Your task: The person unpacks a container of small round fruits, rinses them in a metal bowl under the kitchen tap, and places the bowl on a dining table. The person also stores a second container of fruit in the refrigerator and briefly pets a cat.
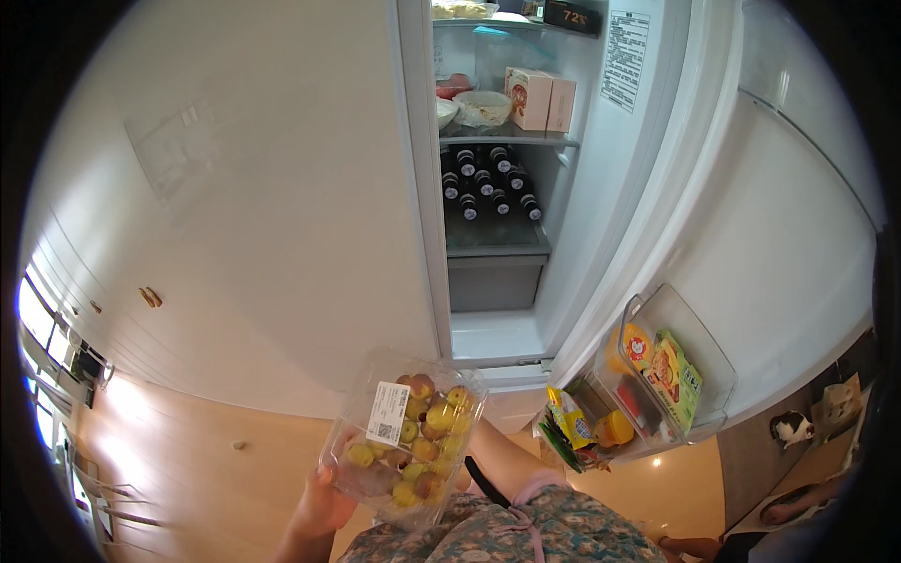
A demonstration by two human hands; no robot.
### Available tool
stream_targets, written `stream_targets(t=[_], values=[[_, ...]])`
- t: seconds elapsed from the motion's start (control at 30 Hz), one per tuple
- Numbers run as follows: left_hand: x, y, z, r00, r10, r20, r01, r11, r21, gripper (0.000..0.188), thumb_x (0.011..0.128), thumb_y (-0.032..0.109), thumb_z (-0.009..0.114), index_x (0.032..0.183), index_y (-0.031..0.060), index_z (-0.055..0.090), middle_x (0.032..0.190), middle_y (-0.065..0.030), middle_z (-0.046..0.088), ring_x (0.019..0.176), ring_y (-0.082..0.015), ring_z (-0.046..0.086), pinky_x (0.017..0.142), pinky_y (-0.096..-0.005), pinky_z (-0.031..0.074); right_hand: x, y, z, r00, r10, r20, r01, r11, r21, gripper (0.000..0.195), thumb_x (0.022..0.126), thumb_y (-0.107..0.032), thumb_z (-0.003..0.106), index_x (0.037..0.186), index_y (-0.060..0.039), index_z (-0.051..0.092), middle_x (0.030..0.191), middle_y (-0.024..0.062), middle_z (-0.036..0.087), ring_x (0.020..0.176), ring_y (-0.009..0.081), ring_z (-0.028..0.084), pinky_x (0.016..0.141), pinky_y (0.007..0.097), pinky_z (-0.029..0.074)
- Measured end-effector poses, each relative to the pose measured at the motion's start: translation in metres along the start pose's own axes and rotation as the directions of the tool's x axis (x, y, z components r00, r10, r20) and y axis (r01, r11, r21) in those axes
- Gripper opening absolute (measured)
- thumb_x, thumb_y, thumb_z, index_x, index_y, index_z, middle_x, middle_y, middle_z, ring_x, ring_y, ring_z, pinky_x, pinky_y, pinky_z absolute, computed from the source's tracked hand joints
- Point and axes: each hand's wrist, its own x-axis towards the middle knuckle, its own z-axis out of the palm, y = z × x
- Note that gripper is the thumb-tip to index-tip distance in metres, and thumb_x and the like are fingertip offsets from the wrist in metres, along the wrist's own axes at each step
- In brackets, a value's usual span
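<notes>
My left hand (334, 496) holds a clear plastic clamshell box (450, 373) by its lower left corner, the fingers showing through the plastic underneath. Inside lie several small yellow-green and reddish fruits, like plums; a white printed label is on the lid. The box is tilted before my body, in front of the open refrigerator (493, 338). My right hand is not visible. Bare skin with a pink cuff shows right of the box; whether it is arm or leg I cannot tell. Dark bottles (483, 183) lie on a fridge shelf, below pale pink boxes (529, 98) and a wrapped bowl (483, 109).
The open right door (795, 211) carries a clear bin (711, 359) with packets and a yellow-lidded container. A closed white door panel (281, 197) stands left. At lower right are a black-and-white cat (792, 428), a paper bag (838, 405) and part of another person (809, 501).
</notes>
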Motion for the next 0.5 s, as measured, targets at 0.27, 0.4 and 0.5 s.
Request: stream_targets(t=[0.27, 0.4, 0.5], values=[[-0.035, -0.018, -0.013, 0.996, 0.047, -0.076, -0.049, 0.999, -0.013, 0.086, 0.072, 0.059, 0.069, 0.133, 0.0085, 0.037, 0.133, -0.0158, 0.046, 0.115, -0.0335, 0.051, 0.092, -0.0472, 0.047, -0.006, 0.000, 0.037, 0.997, 0.057, 0.059, -0.064, 0.990, 0.127, 0.024, 0.091, -0.026, 0.052, 0.092, -0.0031, 0.060, 0.071, 0.0075, 0.056, 0.068, 0.0227, 0.055, 0.066, 0.0351, 0.045], [-0.034, -0.031, 0.000, 0.998, 0.009, -0.070, -0.013, 0.998, -0.055, 0.083, 0.072, 0.058, 0.070, 0.132, 0.0096, 0.039, 0.133, -0.0156, 0.046, 0.117, -0.0350, 0.050, 0.094, -0.0491, 0.046, -0.022, 0.007, 0.027, 0.996, 0.060, 0.069, -0.068, 0.990, 0.123, 0.022, 0.091, -0.024, 0.052, 0.093, -0.0031, 0.060, 0.073, 0.0073, 0.056, 0.069, 0.0219, 0.055, 0.067, 0.0343, 0.045], [-0.030, -0.039, 0.017, 0.991, -0.059, -0.117, 0.042, 0.989, -0.139, 0.094, 0.067, 0.052, 0.073, 0.137, 0.0055, 0.032, 0.133, -0.0185, 0.045, 0.121, -0.0333, 0.048, 0.099, -0.0500, 0.042, -0.043, 0.005, 0.013, 0.996, 0.059, 0.074, -0.067, 0.992, 0.106, 0.021, 0.090, -0.022, 0.053, 0.094, -0.0031, 0.060, 0.074, 0.0072, 0.056, 0.069, 0.0213, 0.055, 0.067, 0.0337, 0.045]])
